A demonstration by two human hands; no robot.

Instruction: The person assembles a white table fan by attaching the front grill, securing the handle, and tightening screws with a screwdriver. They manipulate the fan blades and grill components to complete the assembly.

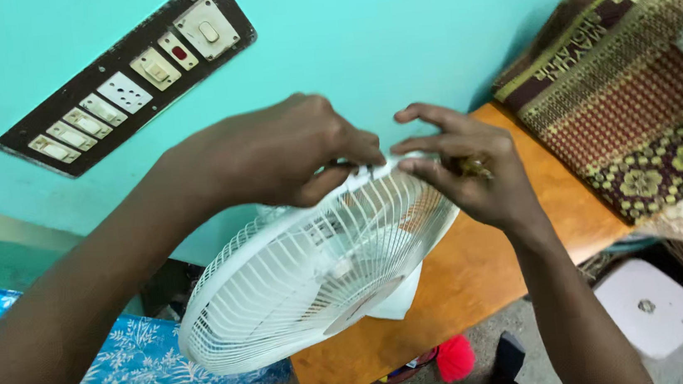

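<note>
**Both hands at the top rim of a white fan guard**

A white wire fan guard (316, 278) fills the lower middle of the view, tilted so its domed grille faces down and to the left. Its upper rim sits near the centre of the frame, and both hands meet there.

The left hand (271, 153) comes in from eight o'clock, its forearm crossing the lower left corner. Its fingers are curled and drawn together, and the thumb and fingertips close in a pinch on the rim at the guard's twelve o'clock edge. What exactly sits between those fingertips is too small to tell; it looks like a small clip or a wire of the guard.

The right hand (473, 175) comes up from five o'clock. Its fingers (426, 113) are spread and bent, the upper ones lifted clear of the guard, while the lower fingertips rest against the rim at about one o'clock, just beside the left hand's pinch. It grips nothing firmly. Something small and golden shows at one finger.

Beneath the guard lies an orange-brown wooden table (467, 280), running toward two o'clock. At two o'clock a patterned woven cloth (633, 97) lies over it. A switchboard (130, 74) hangs on the turquoise wall (392, 28) at ten o'clock. A blue floral fabric (126, 380) lies at seven o'clock, and a white box (649, 308) sits on the floor at four o'clock.
</note>
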